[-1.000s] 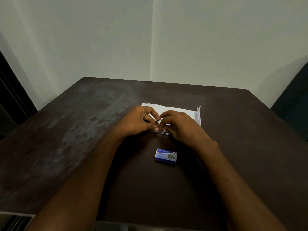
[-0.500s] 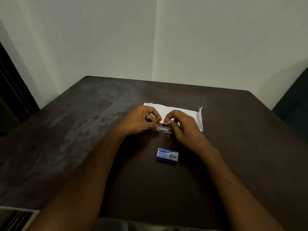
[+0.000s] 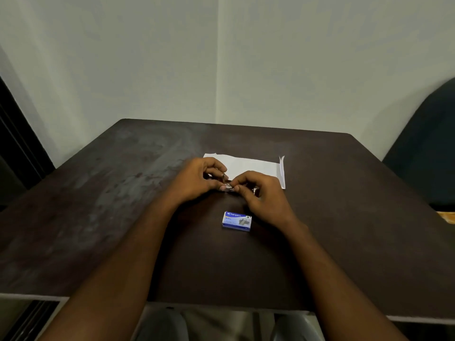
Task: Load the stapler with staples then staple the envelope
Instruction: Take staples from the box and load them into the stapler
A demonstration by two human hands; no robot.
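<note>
Now the stapler (image 3: 228, 187) is gripped by both hands.
It is pinched between left hand (image 3: 197, 179) and right hand (image 3: 262, 193), possibly opened; the staple box (image 3: 236, 221) lies just nearer.

I see a small metal stapler (image 3: 229, 187), mostly hidden, pinched between the fingers (image 3: 222, 187) of both hands just above the table (image 3: 344, 217). The white envelope (image 3: 248, 167) lies flat just behind it, its right end flap standing up. The blue-and-white staple box (image 3: 236, 221) lies flat and closed, nearer me, apart from both.
</note>
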